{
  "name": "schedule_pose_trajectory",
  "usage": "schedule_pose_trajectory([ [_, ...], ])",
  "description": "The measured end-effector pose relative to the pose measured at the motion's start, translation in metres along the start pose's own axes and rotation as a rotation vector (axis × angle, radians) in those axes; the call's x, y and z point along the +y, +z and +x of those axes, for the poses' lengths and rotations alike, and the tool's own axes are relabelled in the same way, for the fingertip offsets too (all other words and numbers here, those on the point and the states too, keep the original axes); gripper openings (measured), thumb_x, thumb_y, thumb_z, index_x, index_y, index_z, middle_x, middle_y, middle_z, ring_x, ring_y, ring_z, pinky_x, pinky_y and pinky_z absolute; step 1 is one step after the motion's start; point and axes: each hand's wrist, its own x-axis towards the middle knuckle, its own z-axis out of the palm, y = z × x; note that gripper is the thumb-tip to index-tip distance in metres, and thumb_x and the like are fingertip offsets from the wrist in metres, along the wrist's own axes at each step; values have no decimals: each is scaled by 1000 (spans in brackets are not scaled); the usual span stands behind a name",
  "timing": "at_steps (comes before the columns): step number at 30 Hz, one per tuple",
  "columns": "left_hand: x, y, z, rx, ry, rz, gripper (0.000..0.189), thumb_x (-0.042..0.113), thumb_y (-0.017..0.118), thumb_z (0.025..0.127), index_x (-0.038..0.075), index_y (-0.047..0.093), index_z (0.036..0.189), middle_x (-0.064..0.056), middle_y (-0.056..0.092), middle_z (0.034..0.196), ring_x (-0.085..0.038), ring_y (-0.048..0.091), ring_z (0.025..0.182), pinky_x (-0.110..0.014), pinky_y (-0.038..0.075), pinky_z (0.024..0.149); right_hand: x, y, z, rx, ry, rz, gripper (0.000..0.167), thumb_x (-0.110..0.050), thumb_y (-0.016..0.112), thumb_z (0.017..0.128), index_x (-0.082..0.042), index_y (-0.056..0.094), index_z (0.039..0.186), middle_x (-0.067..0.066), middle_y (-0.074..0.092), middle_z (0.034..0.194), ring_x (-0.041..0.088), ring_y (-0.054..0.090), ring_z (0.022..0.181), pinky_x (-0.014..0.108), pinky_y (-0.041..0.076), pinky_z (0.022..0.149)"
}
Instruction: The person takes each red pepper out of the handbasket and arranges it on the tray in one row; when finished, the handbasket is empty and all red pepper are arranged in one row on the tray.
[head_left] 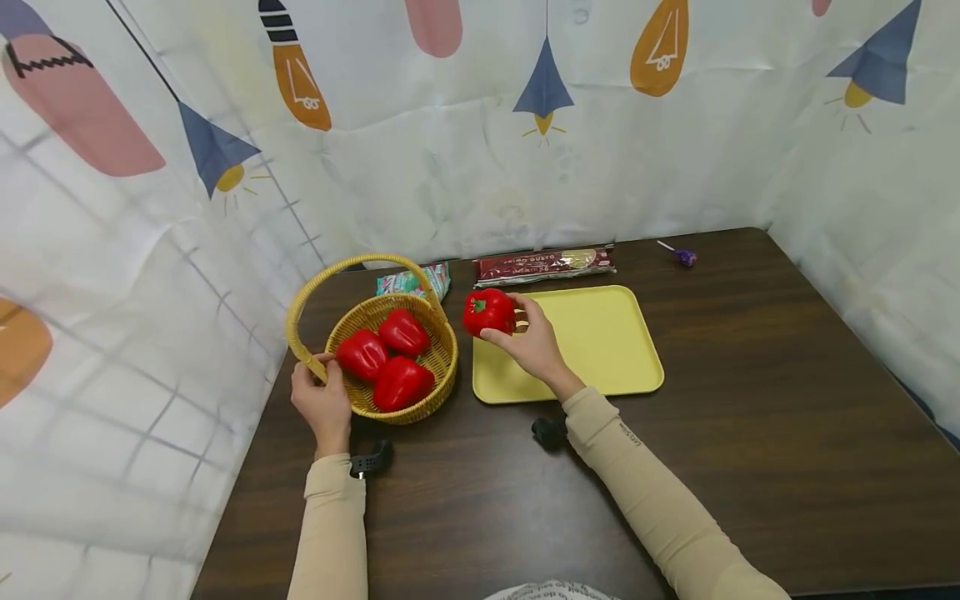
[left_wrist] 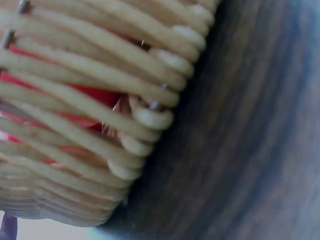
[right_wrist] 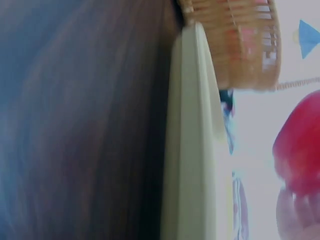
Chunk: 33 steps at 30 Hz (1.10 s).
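Red pepper [head_left: 480,317] in right grip [head_left: 537,343], left grip [head_left: 322,407] holding basket [head_left: 444,383]

My head view looks forward and down from above, taking in most of the table [head_left: 750,467]. My left wrist view faces the basket [head_left: 442,390] from very close. My right wrist view, turned sideways, looks low past the tray [right_wrist: 191,150], sharing tray and basket with the head view.
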Motion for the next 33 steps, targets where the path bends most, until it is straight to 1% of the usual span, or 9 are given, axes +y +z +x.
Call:
schedule_pose_trajectory([
  [4, -3, 1, -1, 5, -15, -41, 14, -5, 60, 89, -15, 63, 98, -25, 56, 91, -9, 51, 82, -21, 39, 73, 6, -11, 4, -23, 46, 41, 76, -39, 79, 81, -11, 42, 141, 8, 54, 129, 26, 55, 111, 42, 52, 88],
  [7, -5, 0, -2, 2, -37, -63, 16, -5, 60, 90, -15, 63, 101, -27, 59, 95, -10, 54, 83, -20, 42, 73, 10, -17, 6, -41, 71, 22, 76, -40, 77, 83, -15, 40, 144, 9, 53, 131, 27, 56, 109, 42, 54, 84],
  [10, -6, -1, -2, -9, -53, -76, 17, -4, 60, 90, -15, 63, 104, -28, 61, 99, -10, 55, 85, -19, 43, 75, 12, -21, 7, -64, 67, -16, 78, -39, 78, 82, -19, 39, 146, 10, 51, 133, 27, 57, 108, 41, 54, 83],
  [15, -5, -1, -1, -31, -66, -74, 18, -2, 61, 91, -13, 63, 105, -28, 61, 102, -11, 55, 87, -20, 45, 76, 13, -26, 7, -121, 54, -64, 81, -36, 79, 82, -14, 38, 148, 13, 46, 135, 31, 57, 110, 43, 52, 90],
  [19, -5, -1, -1, -34, -69, -70, 18, -2, 61, 91, -13, 63, 105, -28, 62, 103, -10, 55, 88, -20, 44, 77, 18, -26, 8, -153, 98, -104, 81, -37, 79, 82, -12, 38, 147, 15, 43, 135, 32, 57, 111, 44, 51, 92],
  [21, -4, -1, -1, -31, -70, -73, 18, -2, 61, 91, -14, 63, 104, -28, 62, 103, -9, 55, 89, -21, 43, 78, 21, -27, 9, -163, 121, -115, 82, -38, 78, 82, -12, 38, 148, 15, 42, 135, 33, 58, 111, 44, 51, 91],
  [23, -5, 0, -1, -28, -70, -76, 18, -2, 61, 91, -14, 63, 104, -28, 61, 103, -9, 55, 89, -21, 43, 79, 24, -27, 9, -168, 130, -112, 82, -37, 78, 82, -12, 37, 148, 15, 42, 136, 34, 58, 113, 44, 51, 91],
  [27, -5, 0, -1, -21, -63, -77, 18, -2, 62, 91, -14, 63, 104, -27, 61, 103, -8, 55, 90, -22, 42, 80, 27, -26, 10, -180, 120, -88, 81, -31, 79, 82, -12, 37, 149, 15, 44, 138, 35, 57, 115, 45, 51, 92],
  [33, -7, 0, -2, 15, -53, -101, 17, -3, 63, 90, -14, 64, 104, -28, 66, 101, -11, 59, 89, -20, 47, 81, 31, -22, 11, -203, 130, -33, 82, -27, 80, 82, -14, 36, 151, 14, 45, 141, 35, 56, 117, 45, 50, 93],
])
